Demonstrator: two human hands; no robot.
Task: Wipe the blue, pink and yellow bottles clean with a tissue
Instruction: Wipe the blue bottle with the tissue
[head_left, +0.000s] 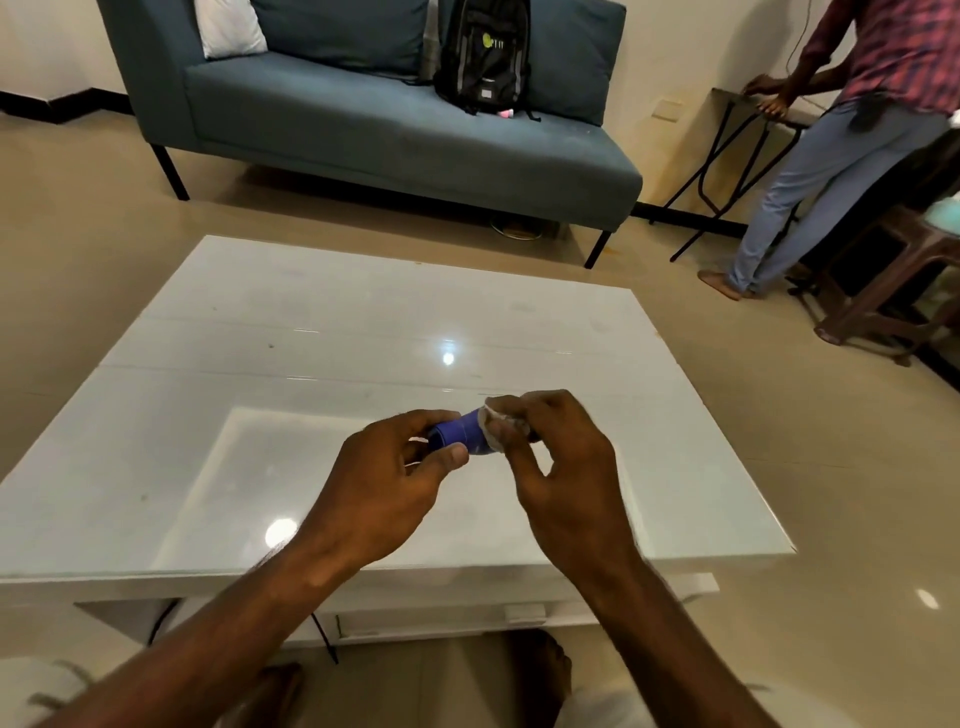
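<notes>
Left hand (387, 480) grips the blue bottle (457, 435) sideways above the desk (311, 332); right hand (558, 467) pinches a tissue (493, 428) against its end.

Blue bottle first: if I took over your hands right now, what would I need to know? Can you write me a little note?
Left hand: holds the blue bottle on its side above the white table.
Right hand: presses a crumpled tissue against the bottle's right end.
Done: the blue bottle is partway through wiping, as far as can be told.
Left: finish the blue one, then wipe the pink and yellow bottles. Neither is in view, so you will need to find them first.
</notes>
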